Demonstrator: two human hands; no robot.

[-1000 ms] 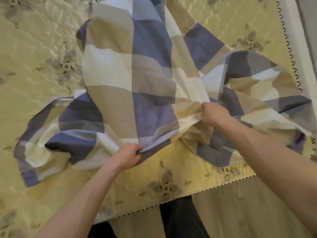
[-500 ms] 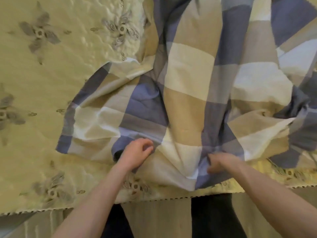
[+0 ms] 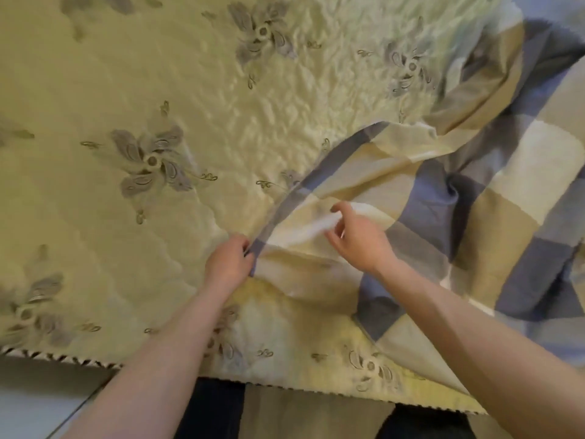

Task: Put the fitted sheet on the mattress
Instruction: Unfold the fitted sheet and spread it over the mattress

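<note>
The checked fitted sheet, in blue, beige and cream squares, lies bunched over the right half of the yellow quilted mattress. Its edge runs as a curved blue band from the middle down to my left hand, which grips that edge near the mattress's front. My right hand hovers just right of it over a cream fold of the sheet, fingers loosely curled and spread, holding nothing that I can see. The sheet's lower corner hangs over the mattress front at the right.
The mattress's front edge with dark zigzag trim runs along the bottom. Below it are pale floor at the left and my dark trouser legs. Grey flower embroidery dots the bare mattress on the left.
The view has swung left, so the sheet now sits at the right. My left hand has taken the sheet's blue edge. My right hand has let go of the bunched cloth and lifted.
</note>
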